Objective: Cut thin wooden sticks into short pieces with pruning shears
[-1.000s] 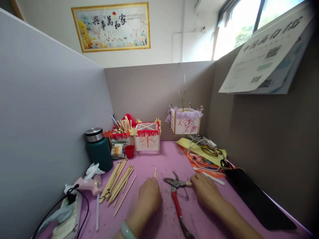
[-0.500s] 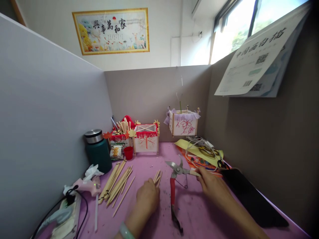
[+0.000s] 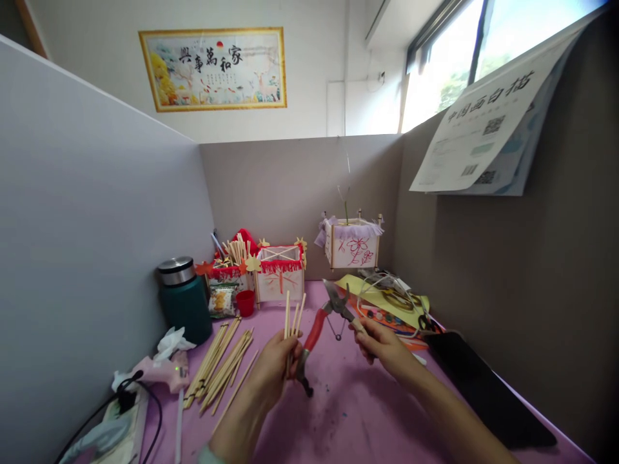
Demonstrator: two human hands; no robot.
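Note:
Several short wooden sticks [image 3: 288, 312] stand upright in my left hand [image 3: 271, 366], whose fingers are closed round their lower part. My right hand [image 3: 384, 348] grips one handle of the pruning shears [image 3: 334, 298], whose blades are apart and point up and away. The shears' red handle [image 3: 315, 330] swings out toward my left hand, and its dark end lies close to those fingers; I cannot tell whether they touch. More wooden sticks [image 3: 226, 367] lie in loose and banded bunches on the purple tabletop, left of my left hand.
A green bottle [image 3: 185, 303], a pink glue gun [image 3: 164, 374] and a power strip [image 3: 130, 428] line the left side. Decorated paper boxes [image 3: 279, 283] and a red cup [image 3: 245, 303] stand at the back. A black tablet-like slab [image 3: 488, 390] lies at right; a flowered lantern [image 3: 355, 245] hangs behind.
My left hand has lifted the sticks off the table and turned them upright. My right hand has moved left with the shears, and their red handle has swung toward my left hand.

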